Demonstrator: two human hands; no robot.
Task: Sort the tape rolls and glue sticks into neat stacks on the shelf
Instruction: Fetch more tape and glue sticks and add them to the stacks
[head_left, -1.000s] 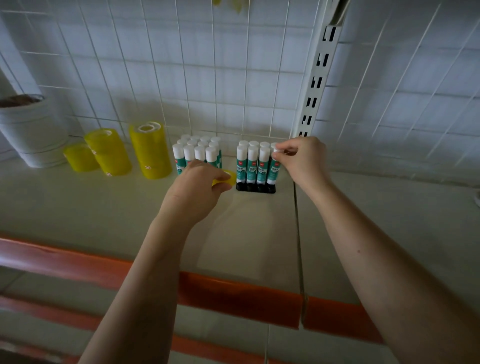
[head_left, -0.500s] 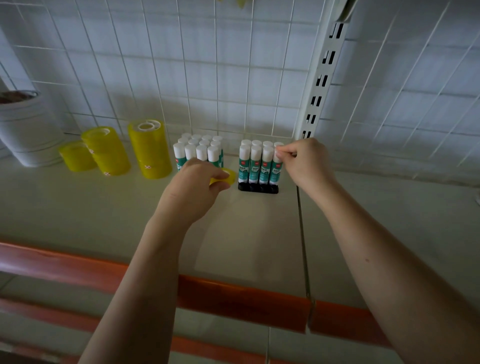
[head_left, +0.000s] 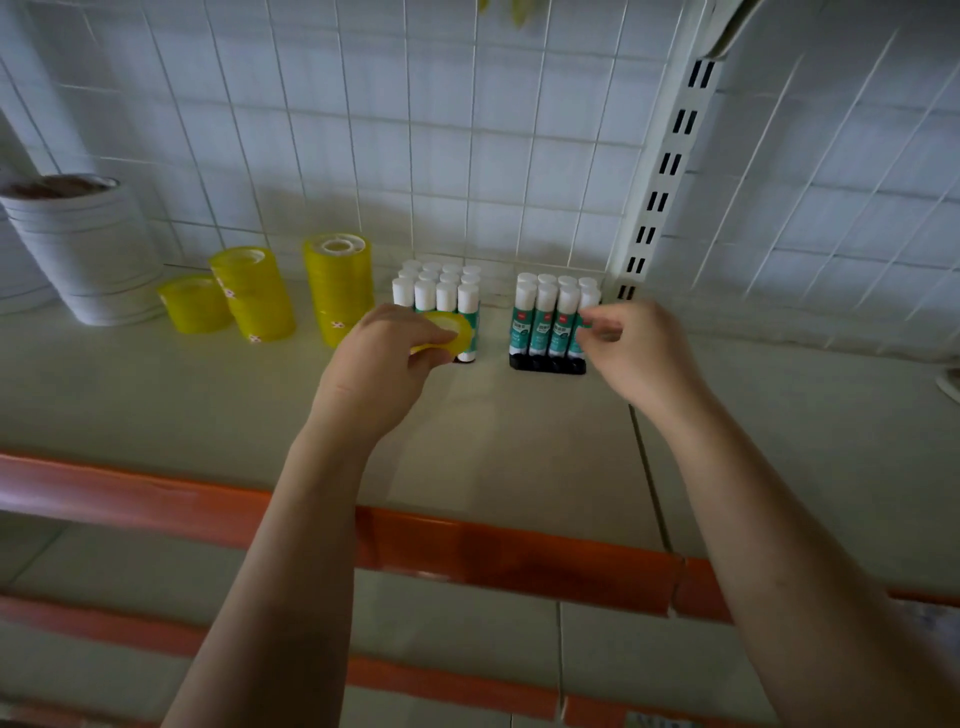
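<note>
Two hands over pale smooth shelf (head_left: 260, 405). Left hand (head_left: 382, 364) grips single translucent yellow tape roll (head_left: 451, 332), ring-shaped, before left glue stick block (head_left: 441, 296). Right hand (head_left: 636, 353) pinches rightmost front stick of right glue stick block (head_left: 550, 317); cylinders, white caps, teal labels, black bases. Three glossy yellow tape stacks (head_left: 337, 286) stand leftward beside white ribbed pot (head_left: 83, 249).

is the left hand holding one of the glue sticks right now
No, the left hand grips a yellow tape roll in front of the left block of glue sticks, not a glue stick.
</note>
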